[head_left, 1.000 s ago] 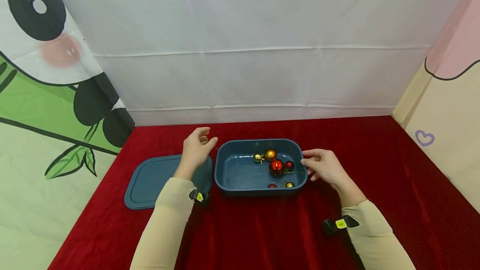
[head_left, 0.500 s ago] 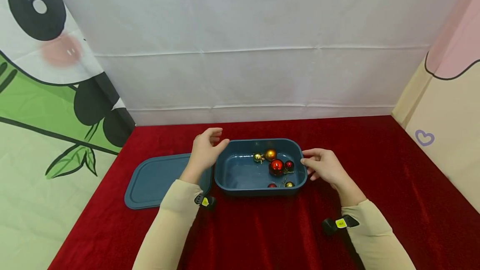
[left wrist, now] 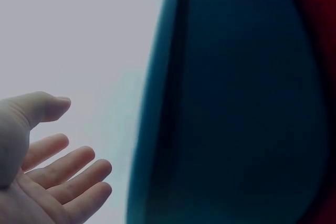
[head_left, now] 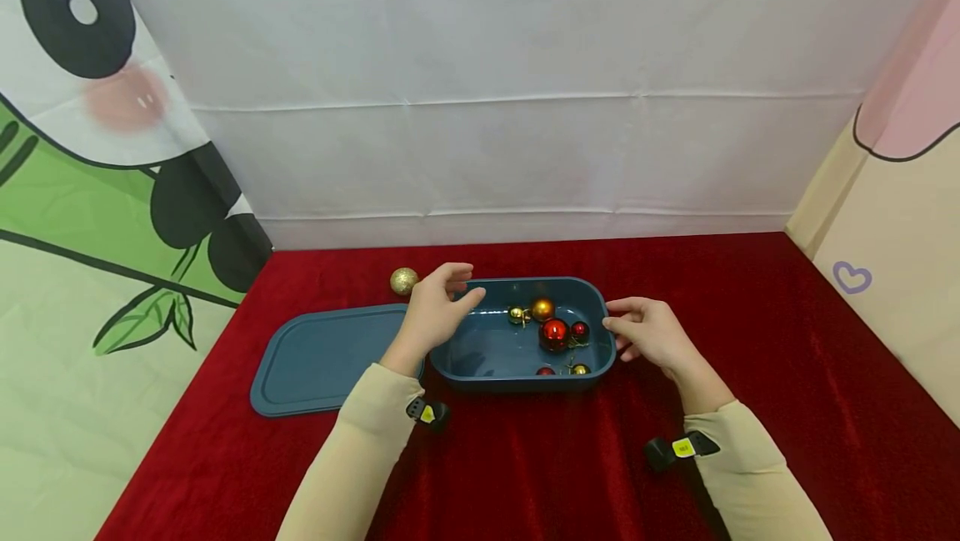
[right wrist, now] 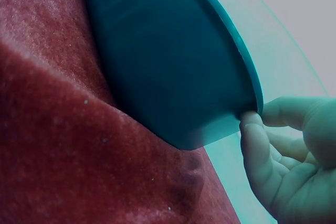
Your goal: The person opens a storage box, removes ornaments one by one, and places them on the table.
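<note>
My left hand (head_left: 433,314) hovers over the left end of a blue rectangular box (head_left: 487,385). In the left wrist view its fingers (left wrist: 68,174) are spread apart and nothing lies between them. At the box's right end, my right hand (head_left: 654,333) pinches the rim; the right wrist view shows thumb and finger meeting at the box wall (right wrist: 173,61). Inside, toward the right, lie a large red bauble (head_left: 554,334), an orange-gold bauble (head_left: 542,309), a small gold bauble (head_left: 516,315) and other small red and gold ones. The near wall partly hides the closest two.
A flat blue lid (head_left: 322,362) lies left of the box, partly behind my left forearm. Beyond it sits a glittery gold bauble (head_left: 404,281) on the red cloth (head_left: 540,466). A white sheet (head_left: 525,107) hangs behind the table.
My left hand has moved right, from above the lid to over the box's left end. The glittery gold bauble behind it has come into plain view. My right hand stays at the rim.
</note>
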{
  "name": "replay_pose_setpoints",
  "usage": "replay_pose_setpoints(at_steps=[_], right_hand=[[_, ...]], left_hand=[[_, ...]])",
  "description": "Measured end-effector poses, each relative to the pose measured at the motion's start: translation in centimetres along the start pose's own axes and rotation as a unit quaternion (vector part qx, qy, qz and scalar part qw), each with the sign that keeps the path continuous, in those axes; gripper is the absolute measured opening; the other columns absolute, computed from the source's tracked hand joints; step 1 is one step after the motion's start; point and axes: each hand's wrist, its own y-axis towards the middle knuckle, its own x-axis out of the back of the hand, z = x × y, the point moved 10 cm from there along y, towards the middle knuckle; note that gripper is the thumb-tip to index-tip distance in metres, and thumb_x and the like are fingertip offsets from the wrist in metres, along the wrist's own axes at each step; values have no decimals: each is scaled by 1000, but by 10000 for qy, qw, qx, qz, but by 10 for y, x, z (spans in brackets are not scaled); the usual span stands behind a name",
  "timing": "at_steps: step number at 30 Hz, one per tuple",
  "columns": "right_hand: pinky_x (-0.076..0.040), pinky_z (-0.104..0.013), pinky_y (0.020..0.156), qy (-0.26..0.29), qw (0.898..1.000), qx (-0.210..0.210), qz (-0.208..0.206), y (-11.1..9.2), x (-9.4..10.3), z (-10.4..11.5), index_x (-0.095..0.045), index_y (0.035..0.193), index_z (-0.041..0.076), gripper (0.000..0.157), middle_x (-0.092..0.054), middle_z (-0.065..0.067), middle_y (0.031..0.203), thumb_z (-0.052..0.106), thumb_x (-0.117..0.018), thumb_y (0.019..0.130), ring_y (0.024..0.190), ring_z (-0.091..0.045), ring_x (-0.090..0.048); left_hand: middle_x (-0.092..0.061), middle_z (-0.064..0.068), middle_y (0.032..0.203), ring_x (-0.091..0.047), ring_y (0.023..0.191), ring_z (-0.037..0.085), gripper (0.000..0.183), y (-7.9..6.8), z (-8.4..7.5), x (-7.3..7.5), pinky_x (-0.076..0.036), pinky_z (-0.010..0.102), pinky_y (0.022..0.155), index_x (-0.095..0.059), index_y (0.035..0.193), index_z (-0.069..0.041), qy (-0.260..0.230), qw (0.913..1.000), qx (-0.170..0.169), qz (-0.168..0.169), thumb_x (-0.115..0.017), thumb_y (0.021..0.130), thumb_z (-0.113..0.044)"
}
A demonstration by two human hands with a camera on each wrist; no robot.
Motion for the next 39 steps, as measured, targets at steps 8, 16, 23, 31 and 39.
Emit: replay_pose_setpoints(at_steps=[8,16,23,31,39], right_hand=[[-55,-29,51,-34,10000,16,-2,0,0,0,-50,128,-9,44,-63,-11,75,12,-62,90,57,-11,-58],[-54,-28,50,-23,10000,30,-3,1,0,0,-50,127,-9,44,-64,-13,76,12,-62,90,57,-11,-58],[-54,-29,50,-23,10000,24,-1,0,0,0,-50,128,-9,45,-64,-13,77,13,-62,90,56,-11,-58],[-54,-28,50,-40,10000,22,0,0,-1,1,-49,129,-8,46,-64,-13,77,14,-62,91,57,-11,-58],[-54,-28,50,-58,10000,13,30,0,-1,1,-49,130,-8,47,-64,-11,77,15,-62,91,57,-11,-58]], left_hand=[[-60,12,126,-59,112,27,44,-2,-5,-17,-47,42,98,-55,128,-9,-53,9998,-32,175,-67,88,-24],[-59,12,128,-59,112,26,45,-4,-10,-35,-50,43,93,-54,129,-9,-70,9992,-70,392,-66,89,-25],[-58,13,129,-58,114,28,47,-4,-13,-51,-50,43,94,-53,130,-7,-124,9979,-78,626,-66,89,-26],[-59,15,127,-59,112,29,48,-3,-18,-67,-50,44,92,-54,130,-5,-96,9966,-223,785,-67,88,-25],[-59,13,128,-58,113,28,50,-4,-19,-83,-50,43,92,-53,130,-5,5,9942,-227,1053,-67,88,-28]])
